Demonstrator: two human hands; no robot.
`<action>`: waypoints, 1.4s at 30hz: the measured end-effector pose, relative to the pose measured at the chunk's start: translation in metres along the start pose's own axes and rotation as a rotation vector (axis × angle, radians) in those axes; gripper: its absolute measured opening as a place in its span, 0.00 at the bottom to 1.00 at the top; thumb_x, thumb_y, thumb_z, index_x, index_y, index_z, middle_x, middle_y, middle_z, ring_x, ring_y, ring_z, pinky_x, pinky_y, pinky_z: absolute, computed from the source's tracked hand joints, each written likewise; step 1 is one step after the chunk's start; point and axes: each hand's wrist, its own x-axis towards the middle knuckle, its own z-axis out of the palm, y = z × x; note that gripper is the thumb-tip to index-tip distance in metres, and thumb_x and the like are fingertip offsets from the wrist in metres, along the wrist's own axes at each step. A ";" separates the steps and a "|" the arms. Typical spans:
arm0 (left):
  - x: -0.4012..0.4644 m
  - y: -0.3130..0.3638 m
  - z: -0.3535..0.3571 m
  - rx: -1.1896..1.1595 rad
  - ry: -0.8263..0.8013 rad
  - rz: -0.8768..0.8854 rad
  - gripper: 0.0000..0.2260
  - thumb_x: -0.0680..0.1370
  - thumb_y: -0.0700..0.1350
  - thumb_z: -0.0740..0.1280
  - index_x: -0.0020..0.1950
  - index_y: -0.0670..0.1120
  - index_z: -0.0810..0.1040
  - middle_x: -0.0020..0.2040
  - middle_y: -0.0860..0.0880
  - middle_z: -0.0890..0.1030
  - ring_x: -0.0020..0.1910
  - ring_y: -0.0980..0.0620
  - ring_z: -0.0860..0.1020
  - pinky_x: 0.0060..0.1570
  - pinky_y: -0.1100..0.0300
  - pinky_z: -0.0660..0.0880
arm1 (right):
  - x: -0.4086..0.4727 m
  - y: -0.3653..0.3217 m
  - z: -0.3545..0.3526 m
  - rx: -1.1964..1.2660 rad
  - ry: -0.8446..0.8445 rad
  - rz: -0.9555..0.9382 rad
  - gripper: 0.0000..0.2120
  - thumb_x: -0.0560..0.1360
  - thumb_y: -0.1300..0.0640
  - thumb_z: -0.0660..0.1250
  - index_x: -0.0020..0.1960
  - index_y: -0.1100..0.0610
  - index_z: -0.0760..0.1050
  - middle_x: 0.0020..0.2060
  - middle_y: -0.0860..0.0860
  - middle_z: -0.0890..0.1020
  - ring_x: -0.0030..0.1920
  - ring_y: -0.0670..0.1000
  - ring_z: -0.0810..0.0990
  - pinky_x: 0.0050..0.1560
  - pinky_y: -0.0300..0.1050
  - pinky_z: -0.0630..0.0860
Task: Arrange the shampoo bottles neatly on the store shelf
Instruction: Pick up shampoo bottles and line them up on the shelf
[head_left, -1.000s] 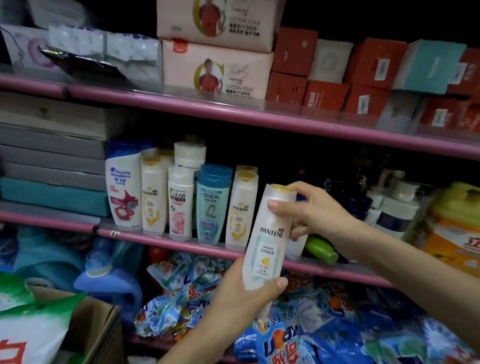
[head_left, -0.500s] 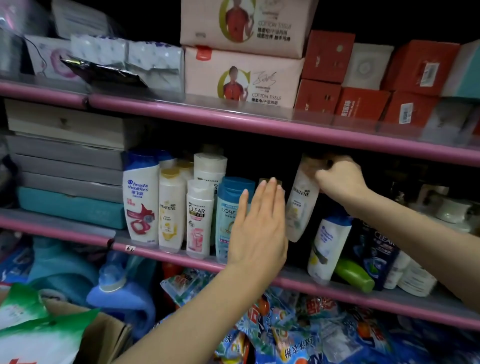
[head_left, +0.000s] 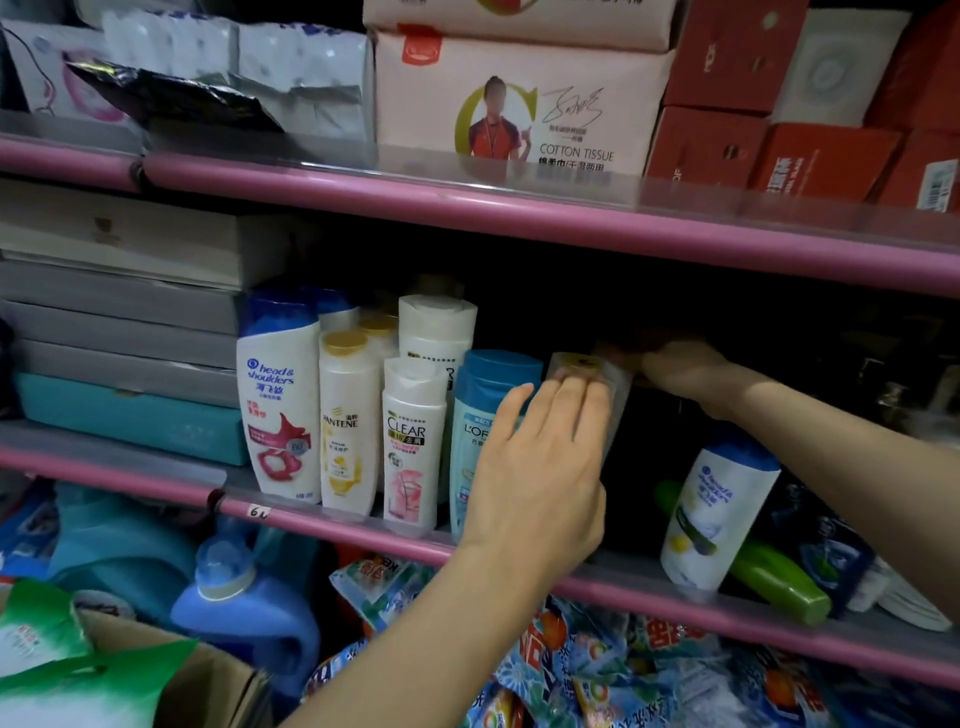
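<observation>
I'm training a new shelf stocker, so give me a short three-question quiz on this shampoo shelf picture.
1. True or false: the green bottle at the right of the middle shelf stands upright.
2. Multiple choice: which bottle stands directly left of the CLEAR bottle in the front row? A) L'Oreal bottle B) Pantene bottle C) tilted Head & Shoulders bottle
3. Fill in: the left hand lies with straight fingers against a bottle with a ____ cap.

Key: 1. False, it lies on its side. 2. B. 3. Gold; the right hand reaches in behind it.
</observation>
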 end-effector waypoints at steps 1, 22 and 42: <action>0.000 0.001 0.000 -0.002 -0.001 -0.007 0.28 0.69 0.45 0.66 0.69 0.43 0.69 0.66 0.47 0.74 0.67 0.48 0.71 0.69 0.52 0.62 | 0.002 -0.001 0.000 0.005 -0.033 -0.009 0.21 0.76 0.45 0.65 0.65 0.54 0.74 0.59 0.52 0.78 0.55 0.53 0.77 0.55 0.45 0.76; 0.002 0.003 -0.001 0.001 -0.022 -0.030 0.30 0.66 0.43 0.66 0.69 0.42 0.70 0.64 0.45 0.75 0.65 0.47 0.73 0.66 0.53 0.66 | 0.018 -0.011 0.024 -0.238 -0.161 -0.168 0.13 0.78 0.54 0.64 0.62 0.53 0.73 0.51 0.49 0.74 0.46 0.46 0.72 0.47 0.36 0.65; 0.002 0.005 -0.005 0.013 -0.031 -0.028 0.31 0.66 0.42 0.69 0.69 0.41 0.70 0.64 0.44 0.75 0.65 0.46 0.73 0.66 0.53 0.67 | 0.007 -0.005 0.019 -0.054 -0.239 -0.163 0.13 0.74 0.62 0.69 0.56 0.53 0.73 0.40 0.42 0.75 0.36 0.35 0.70 0.27 0.19 0.64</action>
